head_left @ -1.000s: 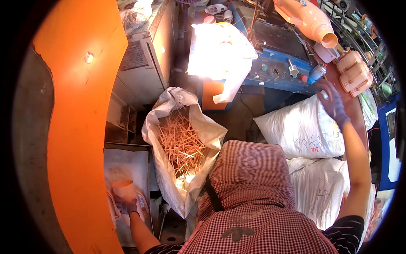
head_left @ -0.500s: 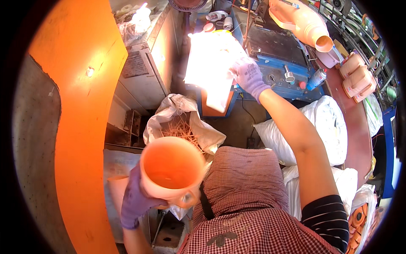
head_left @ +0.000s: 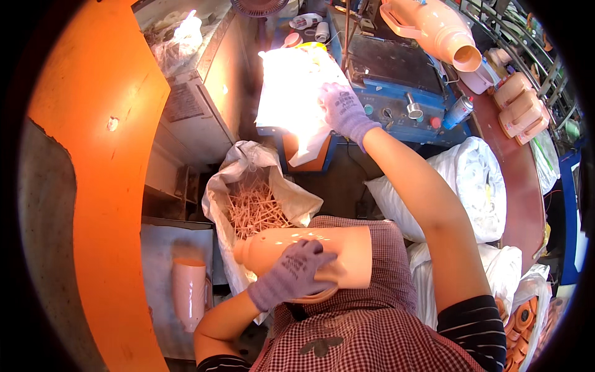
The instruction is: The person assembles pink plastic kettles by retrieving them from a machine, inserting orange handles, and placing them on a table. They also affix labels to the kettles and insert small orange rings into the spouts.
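Jug (head_left: 310, 255): pale orange plastic, glossy, narrow neck pointing left, wide open end right; lying sideways over the lap.
Left hand (head_left: 292, 273): grey-gloved, clasped over the jug's middle.
Right hand (head_left: 343, 113): gloved, gripping the bright white bag (head_left: 291, 93) ahead.
Sack (head_left: 257, 204): open, holding thin orange sticks, just beyond the jug.

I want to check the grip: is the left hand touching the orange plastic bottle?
Touching. The head view shows the gloved left hand wrapped over the orange bottle, fingers pressed on its side.

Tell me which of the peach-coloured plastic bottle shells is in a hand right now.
The bottle shell lying across the person's lap, gripped by the gloved left hand. The others lie untouched: one on the blue machine, one lower left.
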Demonstrator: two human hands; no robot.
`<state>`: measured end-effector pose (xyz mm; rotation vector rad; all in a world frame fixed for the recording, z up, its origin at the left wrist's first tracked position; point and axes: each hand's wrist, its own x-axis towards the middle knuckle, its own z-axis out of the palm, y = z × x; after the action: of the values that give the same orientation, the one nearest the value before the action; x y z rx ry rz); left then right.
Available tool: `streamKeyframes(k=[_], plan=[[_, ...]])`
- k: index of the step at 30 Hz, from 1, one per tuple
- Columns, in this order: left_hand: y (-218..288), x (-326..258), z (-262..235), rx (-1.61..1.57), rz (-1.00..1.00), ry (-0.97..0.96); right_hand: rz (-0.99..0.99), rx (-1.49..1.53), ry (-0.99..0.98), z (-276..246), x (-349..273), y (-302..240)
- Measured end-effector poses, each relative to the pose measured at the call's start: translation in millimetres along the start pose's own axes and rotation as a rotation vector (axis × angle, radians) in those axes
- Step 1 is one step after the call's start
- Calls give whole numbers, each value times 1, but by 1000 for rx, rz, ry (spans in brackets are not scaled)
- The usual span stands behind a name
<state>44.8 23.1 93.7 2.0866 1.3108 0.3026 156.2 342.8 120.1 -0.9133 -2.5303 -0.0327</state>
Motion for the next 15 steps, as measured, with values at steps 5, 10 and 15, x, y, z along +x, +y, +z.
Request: streamKeyframes(k=[5, 10, 15], plan=[[3, -30, 19, 169, 145, 122, 13, -78, 126, 22, 13, -5], [0, -16, 22, 26, 70, 292, 10, 23, 213, 24, 2, -12], [-17, 10, 24, 26, -58, 398, 5, 200, 314, 37, -1, -5]])
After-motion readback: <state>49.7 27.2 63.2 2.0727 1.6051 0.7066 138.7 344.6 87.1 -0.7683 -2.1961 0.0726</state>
